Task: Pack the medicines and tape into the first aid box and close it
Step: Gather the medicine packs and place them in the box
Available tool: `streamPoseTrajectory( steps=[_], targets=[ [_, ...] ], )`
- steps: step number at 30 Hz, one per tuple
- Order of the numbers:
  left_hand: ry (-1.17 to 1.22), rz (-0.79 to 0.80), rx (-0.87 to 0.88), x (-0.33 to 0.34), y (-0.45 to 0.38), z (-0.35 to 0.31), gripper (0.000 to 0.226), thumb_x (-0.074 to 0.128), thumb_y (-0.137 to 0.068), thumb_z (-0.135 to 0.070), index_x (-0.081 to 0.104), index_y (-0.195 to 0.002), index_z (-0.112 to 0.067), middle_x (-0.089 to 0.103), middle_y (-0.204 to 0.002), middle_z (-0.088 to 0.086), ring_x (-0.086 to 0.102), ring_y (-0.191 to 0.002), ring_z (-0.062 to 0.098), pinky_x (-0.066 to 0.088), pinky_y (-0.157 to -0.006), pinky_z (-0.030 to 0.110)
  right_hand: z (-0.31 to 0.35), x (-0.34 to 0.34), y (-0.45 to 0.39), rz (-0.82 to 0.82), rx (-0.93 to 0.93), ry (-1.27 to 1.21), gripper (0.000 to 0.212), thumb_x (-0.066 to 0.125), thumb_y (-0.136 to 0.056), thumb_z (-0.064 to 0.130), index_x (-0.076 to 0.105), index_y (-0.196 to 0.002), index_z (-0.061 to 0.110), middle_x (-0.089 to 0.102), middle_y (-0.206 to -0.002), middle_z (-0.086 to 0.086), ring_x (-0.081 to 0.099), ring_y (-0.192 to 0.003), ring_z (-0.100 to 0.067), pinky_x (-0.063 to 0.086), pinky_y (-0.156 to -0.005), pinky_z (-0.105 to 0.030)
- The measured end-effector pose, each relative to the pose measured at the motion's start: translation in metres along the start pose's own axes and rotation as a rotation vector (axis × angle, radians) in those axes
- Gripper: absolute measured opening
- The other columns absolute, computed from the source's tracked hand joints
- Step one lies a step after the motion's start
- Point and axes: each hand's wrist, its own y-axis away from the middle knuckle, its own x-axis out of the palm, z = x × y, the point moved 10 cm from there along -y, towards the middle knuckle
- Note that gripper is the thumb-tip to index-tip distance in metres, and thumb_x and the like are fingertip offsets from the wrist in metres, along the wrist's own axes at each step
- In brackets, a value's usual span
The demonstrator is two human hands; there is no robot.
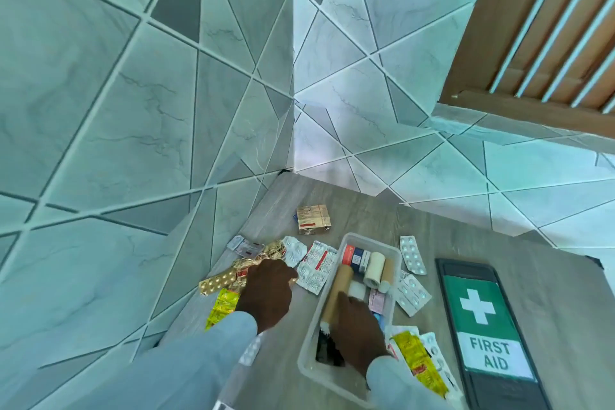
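Observation:
A clear plastic first aid box [394, 251] stands open on the wooden table, holding tape rolls [374, 268], small medicine cartons [354, 255] and a long brown tube [339, 289]. My right hand [357, 329] reaches inside the box, resting on the brown tube. My left hand [268, 293] presses down on a heap of gold and silver blister strips [233, 271] left of the box, fingers curled over them. The dark lid with a green "FIRST AID" label [482, 319] lies flat to the right of the box.
Loose blister packs lie around the box: silver ones [412, 255] to its right, a red-and-white strip [316, 266] on its left, yellow sachets [419, 359] near my right sleeve. A small carton [312, 220] sits farther back. Tiled walls close in behind and left.

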Motion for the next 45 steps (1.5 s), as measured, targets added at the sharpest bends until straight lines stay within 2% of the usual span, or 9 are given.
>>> streamPoseTrajectory(
  steps=[5,12,15,21,25,30,35,41,45],
  targets=[
    [-0.006,-0.026,-0.094,-0.017,0.029,0.025,0.038,0.055,-0.075,-0.012,0.070,-0.107,-0.027,0.067,-0.111,-0.001,0.060,-0.110,0.030,0.043,-0.096,0.045,-0.005,-0.013,-0.003,-0.078,-0.001,-0.074,0.044,0.044,-0.091,0.016,0.042,-0.134,0.013,0.054,-0.130,-0.009,0.047,-0.121,-0.028,0.041,-0.097,-0.036],
    [-0.031,0.325,-0.497,0.000,0.059,0.123,0.071,0.063,-0.082,-0.034,0.030,-0.146,-0.029,0.041,-0.145,0.008,0.040,-0.134,0.031,0.039,-0.107,0.043,0.047,-0.029,0.007,-0.194,-0.089,-0.331,0.034,0.051,-0.090,0.016,0.055,-0.124,0.015,0.059,-0.123,-0.006,0.053,-0.116,-0.024,0.039,-0.094,-0.030],
    [-0.056,0.429,-0.580,0.015,0.077,0.143,0.096,0.072,-0.073,-0.052,0.017,-0.150,-0.032,0.036,-0.149,0.011,0.037,-0.136,0.034,0.038,-0.106,0.047,0.081,-0.006,0.001,-0.089,-0.059,-0.476,0.031,0.058,-0.085,0.018,0.060,-0.116,0.016,0.065,-0.111,-0.005,0.058,-0.096,-0.015,0.043,-0.080,-0.024],
    [-0.163,0.501,-0.466,0.042,0.087,0.140,0.114,0.073,-0.064,-0.060,0.005,-0.152,-0.034,0.032,-0.150,0.014,0.031,-0.135,0.036,0.030,-0.105,0.053,0.115,0.096,-0.008,0.275,0.275,-0.540,0.031,0.059,-0.087,0.024,0.051,-0.113,0.008,0.057,-0.103,-0.008,0.060,-0.105,-0.028,0.050,-0.072,-0.029],
    [-0.104,0.484,-0.430,0.048,0.079,0.139,0.107,0.075,-0.072,-0.049,0.006,-0.152,-0.032,0.030,-0.150,0.012,0.031,-0.134,0.036,0.032,-0.104,0.051,0.118,0.116,-0.009,0.248,0.417,-0.676,0.009,0.054,-0.084,0.015,0.049,-0.087,0.010,0.055,-0.081,-0.010,0.056,-0.072,-0.024,0.047,-0.060,-0.030],
    [0.183,0.417,-0.483,0.040,0.063,0.137,0.096,0.071,-0.081,-0.025,0.006,-0.151,-0.033,0.042,-0.143,0.009,0.045,-0.128,0.031,0.041,-0.100,0.044,0.117,0.117,-0.022,0.156,0.435,-0.934,0.006,0.057,-0.073,0.012,0.058,-0.079,0.013,0.064,-0.089,-0.021,0.063,-0.076,-0.031,0.052,-0.067,-0.040],
    [0.632,0.407,-0.493,0.038,0.044,0.138,0.042,0.062,-0.066,-0.011,0.061,-0.104,-0.028,0.070,-0.109,0.002,0.065,-0.095,0.016,0.057,-0.081,0.033,0.127,0.104,-0.018,0.218,0.436,-1.070,0.033,0.053,-0.083,0.004,0.055,-0.116,0.006,0.065,-0.100,-0.021,0.061,-0.067,-0.020,0.046,-0.051,-0.026],
    [1.075,0.488,-0.498,0.013,0.019,0.078,0.043,0.072,-0.075,0.011,0.062,-0.112,-0.007,0.073,-0.097,0.010,0.071,-0.078,0.019,0.057,-0.056,0.030,0.093,-0.007,0.010,-0.373,0.260,-0.681,0.038,0.065,-0.085,0.024,0.053,-0.121,0.021,0.052,-0.109,0.005,0.051,-0.104,-0.014,0.044,-0.093,-0.031],
    [1.052,0.649,-0.382,0.029,0.024,-0.005,0.042,0.075,-0.076,0.006,0.060,-0.113,-0.008,0.073,-0.092,0.006,0.070,-0.075,0.016,0.056,-0.056,0.027,0.025,-0.028,0.051,-0.523,0.351,-0.794,0.034,0.065,-0.083,0.010,0.053,-0.109,0.027,0.062,-0.102,-0.001,0.061,-0.094,-0.022,0.050,-0.081,-0.034]
  ],
)
